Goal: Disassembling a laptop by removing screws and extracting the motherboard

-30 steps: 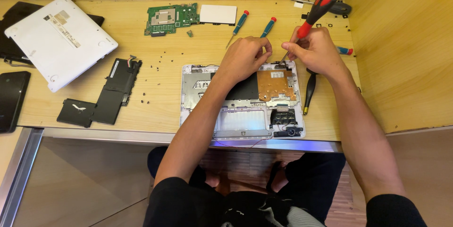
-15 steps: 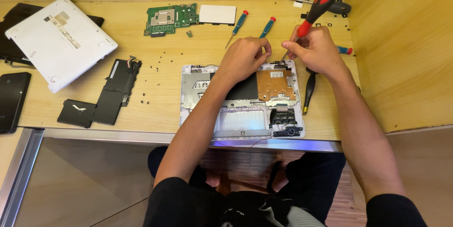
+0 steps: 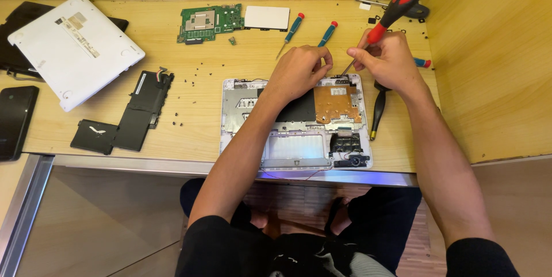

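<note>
While gripped, screwdriver [image 3: 397, 5] seemingly tip-down-left.

Five screwdrivers: one red and black [image 3: 398, 6], two small blue [image 3: 294, 27] [image 3: 328, 33], one black [image 3: 378, 113], one partly hidden [image 3: 421, 62]. One green circuit board [image 3: 210, 22], one black battery [image 3: 132, 115], two hands [image 3: 299, 73] [image 3: 385, 58].

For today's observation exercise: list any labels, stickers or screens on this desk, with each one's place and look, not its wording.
Sticker label: pale strip on the white laptop cover, upper left.
Dark phone: far left edge, black rectangle; whether its screen faces up is unclear.
Battery marking: small white mark on the black battery pack.
</note>
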